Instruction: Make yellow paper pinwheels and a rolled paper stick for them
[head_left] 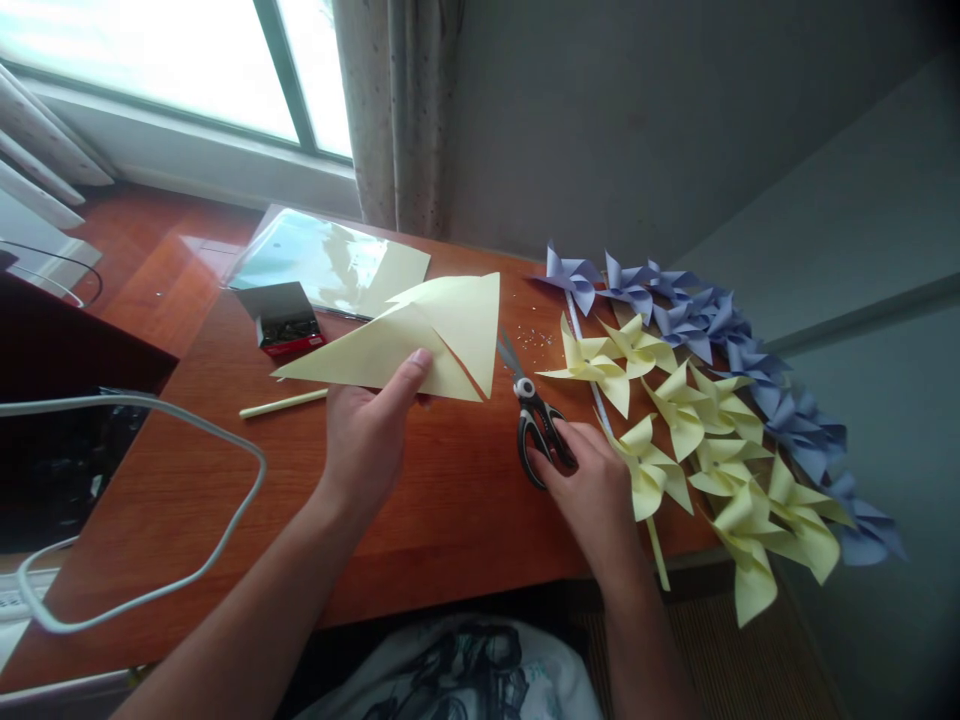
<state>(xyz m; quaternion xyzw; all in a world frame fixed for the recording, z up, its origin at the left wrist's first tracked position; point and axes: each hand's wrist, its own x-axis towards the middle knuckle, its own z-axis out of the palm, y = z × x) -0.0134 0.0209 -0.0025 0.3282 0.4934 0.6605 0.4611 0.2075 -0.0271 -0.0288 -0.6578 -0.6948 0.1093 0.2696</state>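
Two hands at my desk: my left hand point(367, 435) pinches the folded paper point(409, 340) by its lower edge, raised, its long axis running left to right. My right hand point(592, 490) rests on the scissors point(534, 415) handles just right of it, fingers not yet through; blades point away, toward the paper.

Matt pale-yellow paper sheet point(420, 340), scissors point(534, 415) with glossy black plastic handles and metal blades, on smooth reddish wood-look table point(420, 500).
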